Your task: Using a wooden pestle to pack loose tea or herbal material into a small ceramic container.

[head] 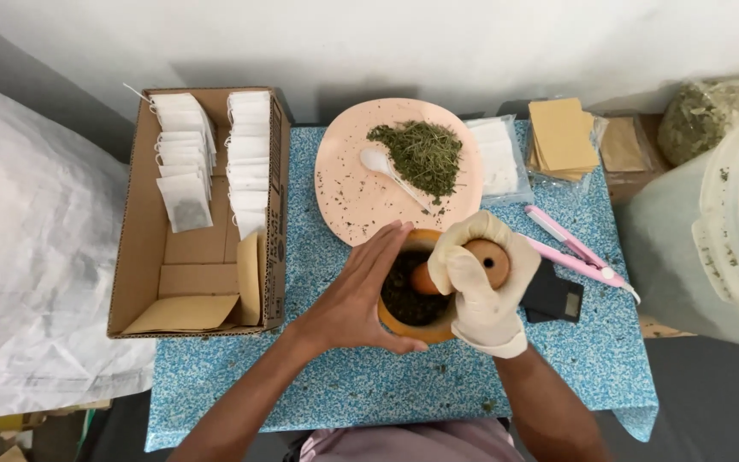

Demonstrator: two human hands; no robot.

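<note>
You are in the grinding step: your right hand (482, 287), in a pale glove, is clenched around the round-topped wooden pestle (482, 261), which stands down inside the wooden mortar (412, 299). Your bare left hand (361, 295) lies flat with fingers straight against the mortar's left wall, steadying it without gripping anything. The mortar sits on the blue speckled worktop (369, 385), and dark crushed leaf shows in its bowl.

Just behind the mortar is the peach plate (348, 192) with a heap of dried green herb (421, 154) and a white spoon (387, 169). Left of the mortar, a cardboard box (143, 248) holds rows of white sachets (215, 154). Right of it lie a black scale, half hidden, and a pink sealer (575, 252).

The leaf looks already well broken, though I cannot tell how fine it is. The next move, as I judge it, calls for firm downward pressure while you keep the bowl braced so it does not slide.
</note>
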